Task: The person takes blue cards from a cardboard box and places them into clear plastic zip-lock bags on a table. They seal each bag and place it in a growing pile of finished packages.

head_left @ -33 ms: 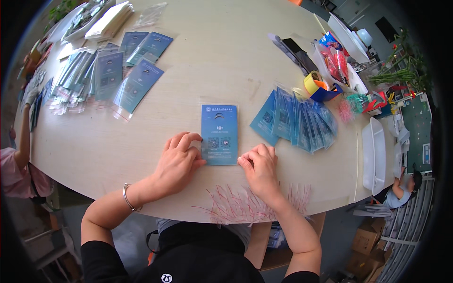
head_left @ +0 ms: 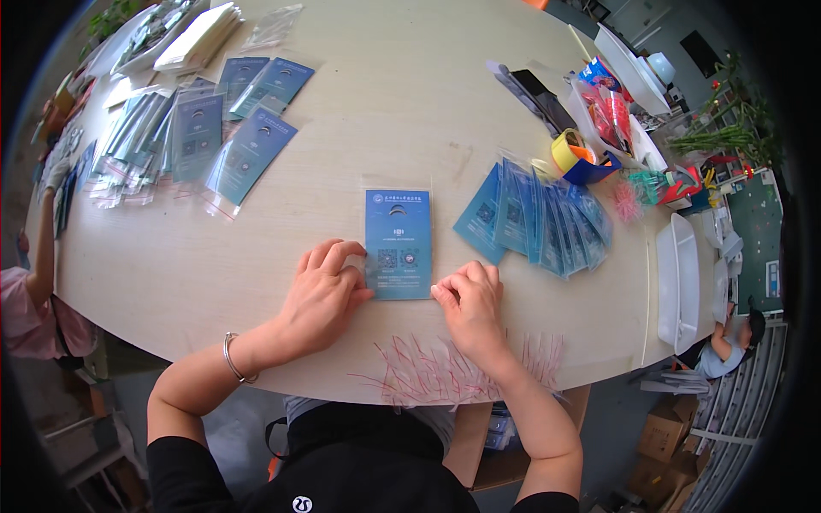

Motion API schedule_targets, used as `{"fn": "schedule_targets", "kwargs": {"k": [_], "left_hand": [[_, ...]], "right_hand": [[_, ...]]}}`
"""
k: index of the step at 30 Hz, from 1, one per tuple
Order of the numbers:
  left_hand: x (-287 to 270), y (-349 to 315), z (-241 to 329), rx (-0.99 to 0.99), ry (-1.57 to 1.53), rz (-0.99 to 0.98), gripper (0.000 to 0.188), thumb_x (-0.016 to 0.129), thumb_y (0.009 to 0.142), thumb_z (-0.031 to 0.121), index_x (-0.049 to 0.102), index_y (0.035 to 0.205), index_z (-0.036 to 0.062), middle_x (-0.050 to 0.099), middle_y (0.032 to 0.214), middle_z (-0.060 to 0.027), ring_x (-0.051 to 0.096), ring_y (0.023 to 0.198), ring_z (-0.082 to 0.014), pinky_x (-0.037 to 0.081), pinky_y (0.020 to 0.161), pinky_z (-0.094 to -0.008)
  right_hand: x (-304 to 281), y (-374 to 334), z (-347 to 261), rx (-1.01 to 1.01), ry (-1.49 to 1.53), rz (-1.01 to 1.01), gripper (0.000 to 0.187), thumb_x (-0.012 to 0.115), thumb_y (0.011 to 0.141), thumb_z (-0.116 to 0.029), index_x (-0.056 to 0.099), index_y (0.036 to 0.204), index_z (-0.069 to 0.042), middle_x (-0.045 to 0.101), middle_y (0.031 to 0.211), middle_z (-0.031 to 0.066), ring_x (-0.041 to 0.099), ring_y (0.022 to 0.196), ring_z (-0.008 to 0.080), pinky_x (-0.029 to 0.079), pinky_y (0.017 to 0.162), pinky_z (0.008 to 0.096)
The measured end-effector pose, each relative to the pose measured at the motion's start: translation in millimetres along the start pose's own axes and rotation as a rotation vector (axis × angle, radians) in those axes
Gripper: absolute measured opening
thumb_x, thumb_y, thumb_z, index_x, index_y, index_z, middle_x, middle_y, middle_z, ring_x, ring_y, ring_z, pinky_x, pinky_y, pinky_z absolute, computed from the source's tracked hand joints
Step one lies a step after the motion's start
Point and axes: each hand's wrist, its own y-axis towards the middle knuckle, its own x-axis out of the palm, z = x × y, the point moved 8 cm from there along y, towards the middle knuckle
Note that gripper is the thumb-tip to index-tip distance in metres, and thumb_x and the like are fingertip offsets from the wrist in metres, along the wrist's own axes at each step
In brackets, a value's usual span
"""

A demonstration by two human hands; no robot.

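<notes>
A blue printed card [head_left: 398,224] in a clear plastic sleeve lies upright before me on the table. My left hand [head_left: 321,295] is curled at its left edge, the fingers bent in and the thumb by the lower corner. At the lower right corner my right hand [head_left: 469,306] is closed in a pinch on the sleeve's edge. Beside that hand a fan of sleeved blue cards [head_left: 537,218] overlaps on the tabletop. Between my forearms and the table's edge lies a bunch of clear strips with red lines [head_left: 428,372].
Sleeved cards [head_left: 198,137] are spread at the far left, near a white stack [head_left: 198,38]. A dark phone [head_left: 547,98], yellow tape [head_left: 566,152] and a tray of red packets [head_left: 609,115] stand far right. A white tray [head_left: 678,286] sits right; other people work at both sides.
</notes>
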Motion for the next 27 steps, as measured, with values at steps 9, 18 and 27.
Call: {"fn": "schedule_targets", "kwargs": {"k": [9,18,27], "left_hand": [[-5,1,-1,-0.132,-0.036,0.018,0.020,0.071,0.079,0.010,0.062,0.096,0.0035,0.051,0.127,-0.0141,0.044,0.121,-0.0375,0.036,0.101,-0.0479],[31,-2,41,0.431,0.170,-0.260,0.049,0.047,0.093,0.013,0.049,0.140,-0.0003,0.043,0.152,-0.0157,0.039,0.143,-0.0277,0.033,0.117,-0.0405],[6,-21,-2,0.267,0.256,-0.194,0.052,0.054,0.092,0.014,0.047,0.141,-0.0020,0.043,0.151,-0.0176,0.037,0.143,-0.0327,0.032,0.117,-0.0436]], "right_hand": [[0,4,-7,0.067,-0.102,-0.021,0.012,0.072,0.084,-0.017,0.068,0.079,-0.007,0.059,0.094,0.0087,0.051,0.096,0.0302,0.040,0.084,0.0442],[7,-23,-50,-0.428,-0.343,0.088,0.033,0.057,0.086,-0.001,0.060,0.117,0.010,0.062,0.121,0.0217,0.059,0.115,0.0352,0.047,0.100,0.0405],[8,-29,-37,-0.285,-0.461,-0.080,0.060,0.058,0.094,-0.029,0.048,0.134,0.014,0.047,0.143,0.0297,0.042,0.138,0.0383,0.029,0.117,0.0484]]}}
